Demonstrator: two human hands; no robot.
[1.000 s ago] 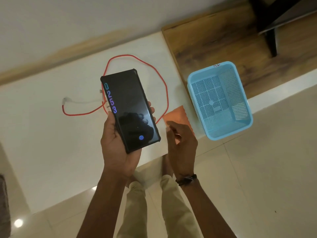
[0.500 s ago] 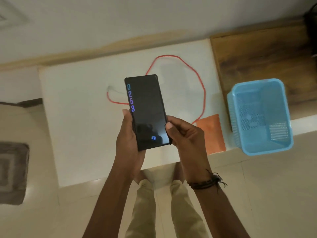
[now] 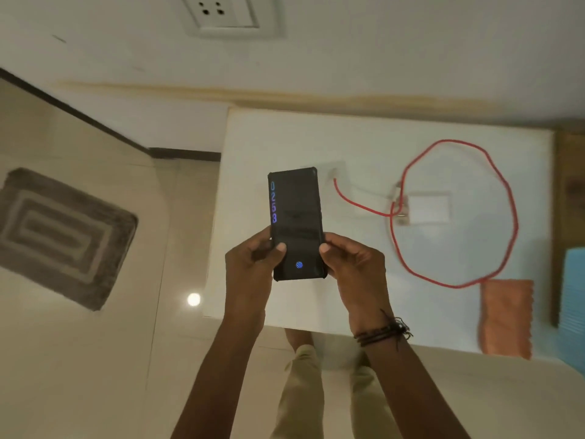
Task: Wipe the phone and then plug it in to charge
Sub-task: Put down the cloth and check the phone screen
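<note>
A black phone (image 3: pixel 296 213) with a lit clock and fingerprint icon is held upright over the left part of the white table (image 3: pixel 364 147). My left hand (image 3: pixel 250 267) grips its lower left edge and my right hand (image 3: pixel 354 267) grips its lower right edge. A red charging cable (image 3: pixel 503 182) lies looped on the table to the right, its end by a white charger block (image 3: pixel 429 209). An orange cloth (image 3: pixel 506 318) lies at the table's front right edge. A white wall socket (image 3: pixel 228 14) is on the wall above.
A blue plastic basket (image 3: pixel 574 305) shows at the right edge, beside a wooden surface (image 3: pixel 569 172). A grey patterned floor mat (image 3: pixel 60 236) lies on the tiled floor at left. My legs are below the table's front edge.
The view has swung left and up, bringing the wall socket and floor mat into sight. My right hand has come onto the phone, so both hands hold it now.
</note>
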